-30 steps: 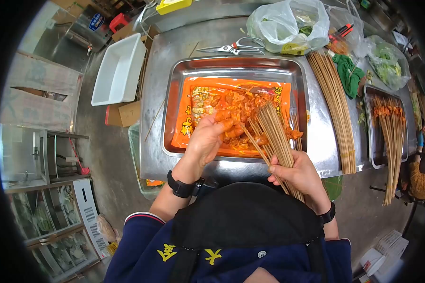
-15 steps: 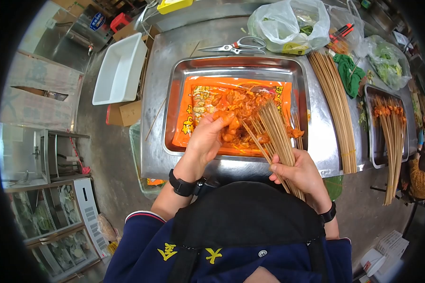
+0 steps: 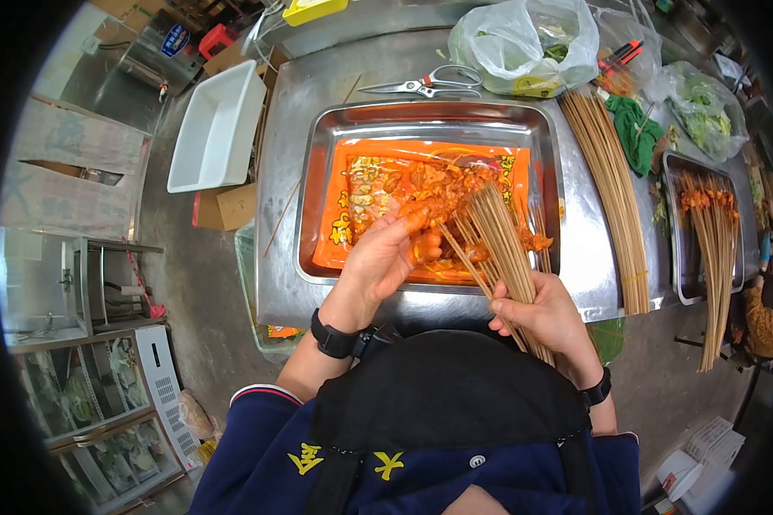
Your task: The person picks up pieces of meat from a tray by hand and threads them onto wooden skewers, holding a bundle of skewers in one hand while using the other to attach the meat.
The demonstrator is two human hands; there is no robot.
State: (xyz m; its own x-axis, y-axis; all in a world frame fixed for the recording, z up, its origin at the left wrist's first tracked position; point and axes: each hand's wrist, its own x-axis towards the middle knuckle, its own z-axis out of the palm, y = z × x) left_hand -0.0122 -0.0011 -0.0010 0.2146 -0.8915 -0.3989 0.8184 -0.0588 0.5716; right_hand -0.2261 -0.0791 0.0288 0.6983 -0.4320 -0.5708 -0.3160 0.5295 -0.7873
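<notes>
My right hand (image 3: 545, 313) is wrapped round a bundle of bamboo skewers (image 3: 500, 232), with one skewer standing a little apart on its left side. The points of the bundle reach over the steel tray (image 3: 313, 163). Just left of that separate skewer, my left hand (image 3: 386, 257) is closed, its fingertips stained orange and pinching a piece of red-marinated meat, mostly hidden by the fingers. More marinated meat (image 3: 442, 184) lies on an orange printed plastic bag (image 3: 339, 202) inside the tray.
Scissors (image 3: 425, 83) lie behind the tray. Loose skewers (image 3: 605, 197) rest to its right, near a green cloth (image 3: 636, 133) and bags of greens (image 3: 528, 47). Farther right, a second tray (image 3: 680, 275) holds loaded skewers (image 3: 711, 257). A white bin (image 3: 219, 129) stands left.
My left hand has shifted slightly right, its fingertips closer to the separate skewer. My right hand and the skewer bundle have barely moved.
</notes>
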